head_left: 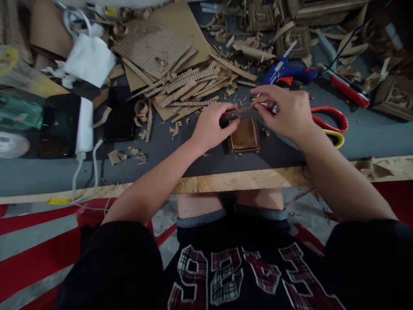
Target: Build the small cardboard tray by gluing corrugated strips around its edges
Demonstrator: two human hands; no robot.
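Strip of thin brown cardboard (243,110), pinched in right hand (285,110), is past the square brown cardboard tray (244,149), at twelve o'clock. Left hand (211,125) curls close (can't tell its grip). Likely lining up; next needs care.

Black T-shirt (247,292), short sleeves (112,258), maroon plaid characters (226,267) edged in white, rolled denim cuffs (201,218)

Corrugated strip (241,111) between left fingers (227,106) and right fingers (265,113), near small cardboard tray (244,150)
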